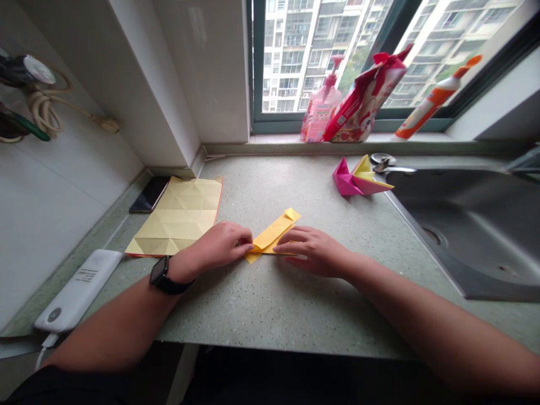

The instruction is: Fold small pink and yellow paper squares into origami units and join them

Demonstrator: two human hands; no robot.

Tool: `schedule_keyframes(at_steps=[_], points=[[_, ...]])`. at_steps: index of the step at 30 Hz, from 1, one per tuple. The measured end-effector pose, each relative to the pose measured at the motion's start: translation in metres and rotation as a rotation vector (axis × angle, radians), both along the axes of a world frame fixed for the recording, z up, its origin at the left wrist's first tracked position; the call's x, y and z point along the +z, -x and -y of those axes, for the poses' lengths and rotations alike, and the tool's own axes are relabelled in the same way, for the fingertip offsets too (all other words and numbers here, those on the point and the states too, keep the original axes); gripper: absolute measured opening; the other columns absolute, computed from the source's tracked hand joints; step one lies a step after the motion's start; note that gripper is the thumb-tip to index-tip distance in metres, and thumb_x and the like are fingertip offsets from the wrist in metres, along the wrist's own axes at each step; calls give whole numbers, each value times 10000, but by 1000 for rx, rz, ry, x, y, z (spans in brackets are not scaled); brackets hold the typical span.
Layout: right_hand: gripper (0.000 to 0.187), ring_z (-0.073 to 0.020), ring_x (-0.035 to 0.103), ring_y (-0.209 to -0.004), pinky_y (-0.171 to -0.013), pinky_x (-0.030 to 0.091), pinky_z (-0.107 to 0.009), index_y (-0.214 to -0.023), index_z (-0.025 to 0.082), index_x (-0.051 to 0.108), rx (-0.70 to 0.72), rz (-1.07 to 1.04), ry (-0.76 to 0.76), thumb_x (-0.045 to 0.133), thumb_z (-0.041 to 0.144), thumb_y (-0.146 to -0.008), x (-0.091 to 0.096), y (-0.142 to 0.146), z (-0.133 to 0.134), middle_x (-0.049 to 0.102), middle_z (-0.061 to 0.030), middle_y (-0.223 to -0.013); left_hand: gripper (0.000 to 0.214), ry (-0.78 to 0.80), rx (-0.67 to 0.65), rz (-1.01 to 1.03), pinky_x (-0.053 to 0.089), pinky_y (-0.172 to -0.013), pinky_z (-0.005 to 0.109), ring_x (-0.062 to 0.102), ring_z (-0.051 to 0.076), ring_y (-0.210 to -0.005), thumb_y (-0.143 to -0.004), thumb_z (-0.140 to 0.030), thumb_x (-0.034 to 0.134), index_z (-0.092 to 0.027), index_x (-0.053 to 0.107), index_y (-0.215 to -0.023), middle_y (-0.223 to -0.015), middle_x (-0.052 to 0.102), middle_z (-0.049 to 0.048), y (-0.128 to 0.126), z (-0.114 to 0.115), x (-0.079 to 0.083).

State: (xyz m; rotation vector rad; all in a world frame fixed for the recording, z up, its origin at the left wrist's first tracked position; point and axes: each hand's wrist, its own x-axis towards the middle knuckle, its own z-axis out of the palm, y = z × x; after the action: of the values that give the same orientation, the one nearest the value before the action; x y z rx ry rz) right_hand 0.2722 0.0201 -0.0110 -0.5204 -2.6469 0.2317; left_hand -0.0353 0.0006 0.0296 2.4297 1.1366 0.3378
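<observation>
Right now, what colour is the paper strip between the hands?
The strip is yellow; best in the head view.

A pink-and-yellow origami model (358, 178) sits beside the steel sink (464, 236); a power bank (78, 289), apparently, lies far left.

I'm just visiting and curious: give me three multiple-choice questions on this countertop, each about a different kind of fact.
1. Where is the black phone?
A) Left of the creased yellow sheet
B) On the windowsill
C) On a wrist

2. What colours is the paper model by the sink?
A) Blue and white
B) Pink and yellow
C) Green and black

3. What state is the yellow paper strip by the left hand and right hand?
A) Crumpled
B) Torn apart
C) Folded flat

1: A, it lies beside the sheet.
2: B, both colours show.
3: C, layered edges show.
</observation>
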Motion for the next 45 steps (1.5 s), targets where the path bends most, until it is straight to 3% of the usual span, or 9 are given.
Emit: schedule_keyframes(at_steps=[3,8,15,24,31,39,45], points=[[218,-213,734,-1002,-920,614,-396,-1186,293,827,9,61,-26,672,219,-1053,-2,1,-1,805,-59,-1151,151,57,60,32,467,-718,280,705,169,-796,-1031,-253,677,-192,786,-945,-918,801,33,-5,1,1],[296,-231,729,-1051,-940,594,-414,-1215,334,832,-121,90,-78,644,168,-1057,-9,-4,-10,810,-51,-1190,157,114,134,136,500,-779,295,734,176,-854,-1035,-253,669,-216,809,-974,-967,830,17,-11,0,-5],[251,-242,760,-1026,-933,599,-432,-1211,296,826,-227,84,-66,610,240,-1095,-12,-2,-15,820,-71,-1192,186,107,201,201,536,-816,319,737,185,-847,-1026,-249,686,-238,805,-1168,-1046,842,21,-17,-2,-17],[275,-244,765,-1132,-989,642,-430,-1323,280,763,-188,53,31,627,269,-1084,-6,0,-7,804,-80,-1290,252,85,206,233,572,-850,320,769,192,-865,-1024,-216,707,-239,780,-1264,-1008,841,15,-22,1,-20],[449,-281,726,-1231,-1066,624,-488,-1502,249,662,-105,50,65,672,292,-1055,-11,3,-5,767,-131,-1364,247,-20,140,263,582,-953,361,787,206,-951,-997,-201,763,-246,809,-1236,-1028,854,28,-21,-3,-29],[405,-295,723,-1204,-1008,647,-487,-1450,248,703,-190,34,82,665,262,-1047,-12,2,-5,734,-158,-1357,301,-41,126,249,596,-918,363,776,204,-925,-1023,-210,724,-229,767,-1320,-1015,846,32,-24,-4,-33],[380,-265,736,-1232,-1057,626,-476,-1419,260,721,-116,29,96,695,266,-1040,-12,2,-5,749,-122,-1411,283,-67,120,202,589,-951,389,768,214,-942,-1049,-250,708,-240,758,-1327,-1051,836,45,-25,-5,-37]])
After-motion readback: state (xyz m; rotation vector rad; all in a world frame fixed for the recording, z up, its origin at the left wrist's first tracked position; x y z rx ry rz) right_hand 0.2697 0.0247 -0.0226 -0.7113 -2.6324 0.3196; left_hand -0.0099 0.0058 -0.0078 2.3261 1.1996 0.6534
